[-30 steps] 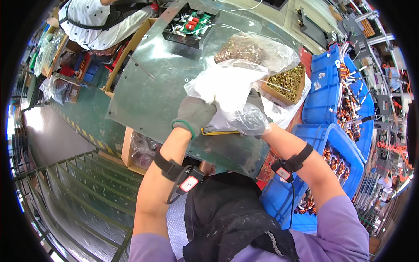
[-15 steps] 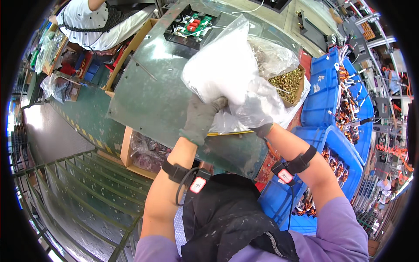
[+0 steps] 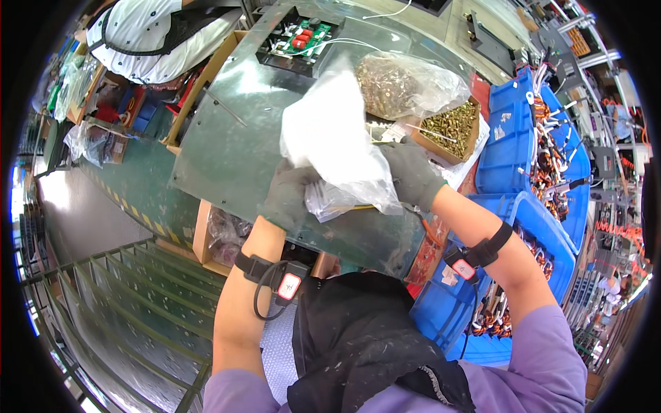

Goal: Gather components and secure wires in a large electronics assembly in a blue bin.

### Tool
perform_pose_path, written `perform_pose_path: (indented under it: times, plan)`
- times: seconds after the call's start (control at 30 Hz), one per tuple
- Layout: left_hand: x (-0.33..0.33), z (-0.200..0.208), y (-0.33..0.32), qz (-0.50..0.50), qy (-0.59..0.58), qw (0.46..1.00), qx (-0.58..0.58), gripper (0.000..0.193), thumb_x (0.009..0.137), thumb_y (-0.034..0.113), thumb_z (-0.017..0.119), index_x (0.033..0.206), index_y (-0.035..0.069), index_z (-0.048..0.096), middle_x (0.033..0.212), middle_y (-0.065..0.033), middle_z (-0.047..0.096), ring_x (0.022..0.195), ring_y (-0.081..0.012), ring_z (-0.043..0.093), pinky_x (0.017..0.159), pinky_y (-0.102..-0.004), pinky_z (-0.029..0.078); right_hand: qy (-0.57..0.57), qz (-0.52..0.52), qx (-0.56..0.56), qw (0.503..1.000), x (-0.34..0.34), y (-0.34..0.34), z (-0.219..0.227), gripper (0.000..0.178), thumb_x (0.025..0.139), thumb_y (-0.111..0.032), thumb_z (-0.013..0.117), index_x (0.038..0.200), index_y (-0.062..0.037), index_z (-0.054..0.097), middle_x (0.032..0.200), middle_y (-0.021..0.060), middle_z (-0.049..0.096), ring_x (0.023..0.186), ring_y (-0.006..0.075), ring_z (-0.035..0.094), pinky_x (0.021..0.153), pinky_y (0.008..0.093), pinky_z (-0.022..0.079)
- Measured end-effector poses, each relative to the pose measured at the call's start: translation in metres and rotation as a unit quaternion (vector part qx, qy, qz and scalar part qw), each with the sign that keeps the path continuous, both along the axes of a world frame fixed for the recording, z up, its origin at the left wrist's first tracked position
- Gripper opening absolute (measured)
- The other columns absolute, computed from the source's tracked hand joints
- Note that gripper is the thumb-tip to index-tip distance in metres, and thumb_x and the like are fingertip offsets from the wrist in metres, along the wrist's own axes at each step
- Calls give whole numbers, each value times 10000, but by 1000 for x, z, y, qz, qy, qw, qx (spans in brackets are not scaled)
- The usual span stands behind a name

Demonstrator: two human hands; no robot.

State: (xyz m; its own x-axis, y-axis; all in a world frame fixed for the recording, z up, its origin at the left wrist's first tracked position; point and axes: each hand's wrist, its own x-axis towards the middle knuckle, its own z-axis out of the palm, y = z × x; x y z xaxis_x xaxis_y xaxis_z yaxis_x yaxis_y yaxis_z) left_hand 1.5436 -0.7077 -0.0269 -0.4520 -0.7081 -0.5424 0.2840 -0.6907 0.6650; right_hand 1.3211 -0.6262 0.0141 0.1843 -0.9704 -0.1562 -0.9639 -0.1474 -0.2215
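Note:
A clear plastic bag with something bright white in it is held above the green worktop. My left hand, in a grey glove, grips its lower left side, fingers partly behind the plastic. Against its right edge my gloved right hand has its fingers curled onto the plastic; their tips are partly hidden. Just beyond the right hand lies a clear bag of small brass-coloured parts. A cardboard box of similar small brass-coloured parts sits to its right.
A black tray with a green circuit board stands at the far side. Blue bins of wired coils line the right. A thin rod lies on the worktop. Another person is at the far left. Metal railing runs lower left.
The white-filled bag has come lower and slightly left, uncovering the bag of brass-coloured parts. My right hand has emerged from behind the plastic and moved up; my left has shifted left and down.

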Motion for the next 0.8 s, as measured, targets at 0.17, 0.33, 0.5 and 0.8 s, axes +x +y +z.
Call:
perform_pose_path:
  times: [0.17, 0.33, 0.5, 0.8]
  plan:
    - [19, -9, 8, 21, 86, 993, 79, 422, 905, -18, 484, 1323, -52, 442, 1238, -193, 582, 1123, -307, 602, 964, -448, 522, -251, -57, 123, 958, -2, 1, 10, 393, 753, -158, 637, 1141, -128, 574, 998, 141, 677, 992, 292, 639, 814, 429, 471]
    - [18, -9, 28, 93, 131, 979, 125, 393, 967, 95, 499, 1327, -55, 444, 1259, -179, 575, 1143, -303, 584, 991, -444, 494, -110, -35, 99, 988, 4, -5, 21, 467, 750, -107, 581, 1217, -96, 556, 980, 185, 673, 924, 358, 637, 798, 457, 487]
    - [14, 13, 39, 145, -85, 985, 47, 449, 986, 199, 528, 1333, -69, 434, 1321, -204, 511, 1166, -314, 549, 979, -408, 478, -76, -117, 158, 978, 21, -6, 25, 298, 804, -151, 535, 1082, -70, 605, 944, 188, 682, 903, 359, 658, 820, 458, 488]
    - [-3, 66, -5, -17, -577, 625, -526, 366, 801, 280, 699, 1096, 71, 645, 1130, -171, 595, 1060, -326, 570, 884, -470, 453, 26, -6, 74, 997, 45, -7, 33, 193, 731, -115, 607, 918, -74, 625, 861, 140, 676, 828, 317, 670, 736, 447, 489]
